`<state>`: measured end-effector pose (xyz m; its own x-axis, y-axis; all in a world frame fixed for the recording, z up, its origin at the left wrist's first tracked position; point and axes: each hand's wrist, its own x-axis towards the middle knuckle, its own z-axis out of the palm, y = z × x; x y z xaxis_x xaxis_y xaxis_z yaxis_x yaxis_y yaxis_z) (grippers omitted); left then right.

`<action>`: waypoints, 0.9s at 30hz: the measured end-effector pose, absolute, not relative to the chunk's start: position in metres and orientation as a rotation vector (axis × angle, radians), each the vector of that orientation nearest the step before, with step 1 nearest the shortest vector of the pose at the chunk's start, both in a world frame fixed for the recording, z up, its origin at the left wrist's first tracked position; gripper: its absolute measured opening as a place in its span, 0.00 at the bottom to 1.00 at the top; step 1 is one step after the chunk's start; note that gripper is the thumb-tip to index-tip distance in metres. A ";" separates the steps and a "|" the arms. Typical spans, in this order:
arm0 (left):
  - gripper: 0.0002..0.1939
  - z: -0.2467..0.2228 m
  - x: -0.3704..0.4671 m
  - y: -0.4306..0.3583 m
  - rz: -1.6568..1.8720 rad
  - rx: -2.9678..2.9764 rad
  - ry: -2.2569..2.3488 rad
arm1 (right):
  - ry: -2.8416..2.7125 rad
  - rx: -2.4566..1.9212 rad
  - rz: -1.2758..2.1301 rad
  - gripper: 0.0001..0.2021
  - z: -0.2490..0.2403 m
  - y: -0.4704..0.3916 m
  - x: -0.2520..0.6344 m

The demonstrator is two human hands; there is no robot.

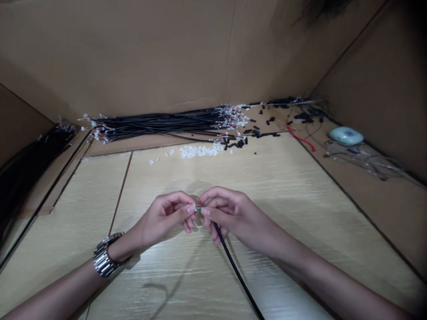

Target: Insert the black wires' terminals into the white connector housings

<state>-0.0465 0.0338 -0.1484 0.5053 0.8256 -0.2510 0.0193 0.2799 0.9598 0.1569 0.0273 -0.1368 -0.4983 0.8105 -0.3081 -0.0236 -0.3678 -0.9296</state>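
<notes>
At the middle of the table, my left hand [173, 211] pinches a small white connector [194, 207] between thumb and forefinger, most of it covered by the fingertips. Just to its right, my right hand [227, 211] grips thin coloured wires [199, 206] at the end of a black cable [235, 266]. The wires bridge the short gap between both hands and meet the connector; how deep they sit in it is too small to tell. From beneath my right hand the cable runs down to the bottom edge. A metal watch [106, 255] is on my left wrist.
Along the back lies a bundle of black cables [160, 122] with white-tipped ends. Before it are loose white connectors [200, 151] and black sleeve pieces [255, 132]. More cables [30, 155] lie left. A red strip [302, 138] and pale green oval object [346, 135] lie right. Cardboard walls [150, 53] surround the table.
</notes>
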 end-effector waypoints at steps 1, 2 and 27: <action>0.11 -0.149 -0.047 0.034 0.649 1.173 0.907 | -1.271 -1.094 1.922 0.08 -0.136 0.028 0.157; 0.11 -0.150 -0.047 0.033 0.646 1.173 0.911 | -1.266 -1.099 1.915 0.08 -0.135 0.028 0.157; 0.13 -0.151 -0.048 0.032 0.635 1.150 0.835 | -1.364 -0.942 1.943 0.11 -0.136 0.020 0.151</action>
<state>-0.0479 0.0322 -0.1508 0.5523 0.7985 -0.2395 -0.0172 0.2982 0.9544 0.1513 0.0196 -0.1357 -0.5833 0.7825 -0.2178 -0.0608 -0.3094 -0.9490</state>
